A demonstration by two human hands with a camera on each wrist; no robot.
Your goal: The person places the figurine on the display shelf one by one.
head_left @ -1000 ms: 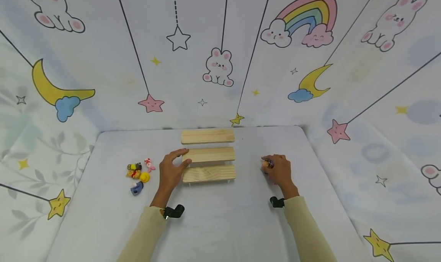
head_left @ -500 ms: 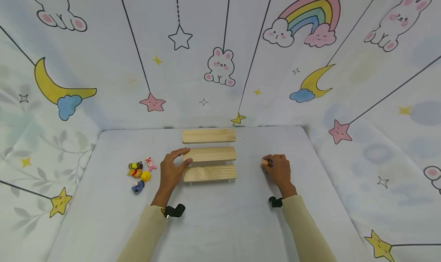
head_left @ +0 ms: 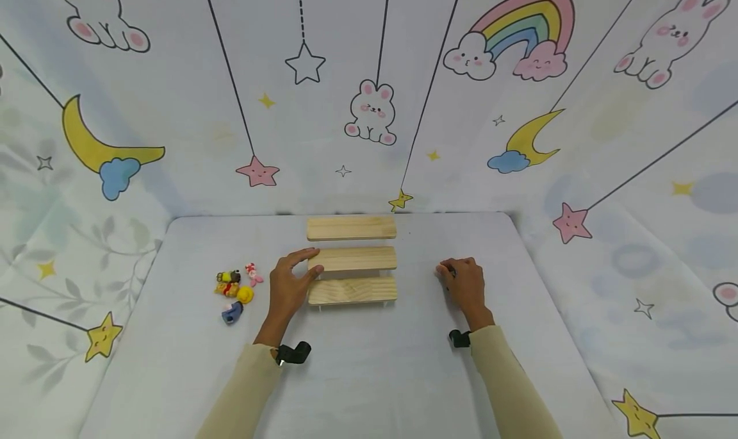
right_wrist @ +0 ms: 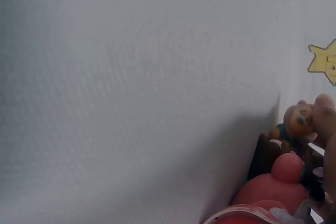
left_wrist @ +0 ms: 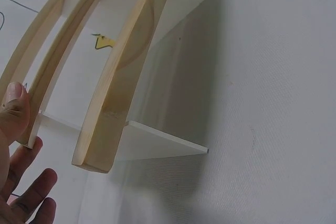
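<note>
Pale wood makes up the three-tier stepped shelf (head_left: 352, 260) that we see at the middle of the frame, standing on the grey-white bench (head_left: 369, 375); its planks rest on white side panels, which show plainly in the left wrist view (left_wrist: 157, 145). Our left hand (head_left: 291, 284) lies against the left end of the shelf, thumb (left_wrist: 13, 111) pressed on the end of the middle plank and the other fingers loosely spread beside the lowest one, so it steadies the shelf without wrapping round it.

Our right hand (head_left: 464, 282) rests on the bench right of centre, well apart from the shelf, with its fingers curled in around small toy figures (right_wrist: 296, 121). From the head view these are almost hidden under the hand; the right wrist view shows an orange-faced figure and a red rounded one (right_wrist: 273, 192) at the lower right of the frame, pressed against the fingers.

At the left of the bench, near our left hand but not touching it, a small cluster of colourful figurines (head_left: 235, 289) lies together.
</note>
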